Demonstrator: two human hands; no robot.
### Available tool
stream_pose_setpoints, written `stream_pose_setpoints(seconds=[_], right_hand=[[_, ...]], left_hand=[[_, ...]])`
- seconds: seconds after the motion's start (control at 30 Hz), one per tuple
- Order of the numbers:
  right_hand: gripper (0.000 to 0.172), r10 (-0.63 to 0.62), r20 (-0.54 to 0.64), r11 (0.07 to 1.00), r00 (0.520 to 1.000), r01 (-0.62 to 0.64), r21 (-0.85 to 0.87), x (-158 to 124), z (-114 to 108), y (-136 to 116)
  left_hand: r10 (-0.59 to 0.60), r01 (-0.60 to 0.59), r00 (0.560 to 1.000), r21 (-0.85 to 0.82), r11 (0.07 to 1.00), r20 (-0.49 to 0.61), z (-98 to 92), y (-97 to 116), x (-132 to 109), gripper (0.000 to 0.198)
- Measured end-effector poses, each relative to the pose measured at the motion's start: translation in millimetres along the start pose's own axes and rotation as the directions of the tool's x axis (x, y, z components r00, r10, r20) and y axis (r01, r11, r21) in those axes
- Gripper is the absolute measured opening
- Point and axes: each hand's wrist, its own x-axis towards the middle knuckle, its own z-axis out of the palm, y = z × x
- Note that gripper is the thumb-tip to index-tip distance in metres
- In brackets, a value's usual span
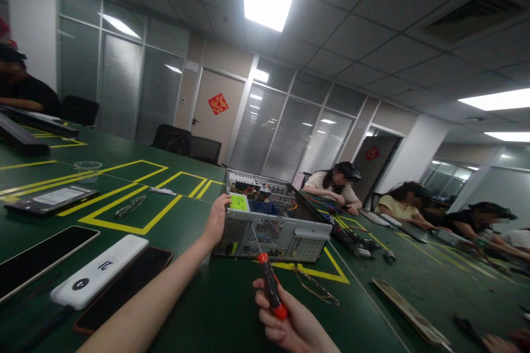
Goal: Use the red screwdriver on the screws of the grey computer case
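An open metal computer case (pixel 285 237) lies on the green table, its back panel facing me and wires showing inside. My left hand (pixel 216 222) holds the case at its left side, fingers over the top edge beside a yellow-green label (pixel 239 203). In my right hand (pixel 285 314) is a screwdriver (pixel 271 284) with a red and black handle. Its shaft points up and away, and the tip appears at the back panel; whether it sits in a screw is too small to tell.
On the left lie a hard drive (pixel 52 200), a white power bank (pixel 101 270), two dark phones (pixel 41 259) (pixel 126 287) and a plastic cup (pixel 88 170). Cables (pixel 317 287) lie right of the case, near another phone (pixel 408 311). Several people sit around the table (pixel 199 309).
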Motion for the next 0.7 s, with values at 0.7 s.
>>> stream_pose_setpoints(seconds=[0.7], right_hand=[[0.058, -0.009, 0.043, 0.998, 0.999, 0.011, -0.054, -1.7, 5.8, 2.3]], left_hand=[[0.008, -0.008, 1.000, -0.003, 1.000, 0.003, -1.0, 2.4, 0.2, 0.051]])
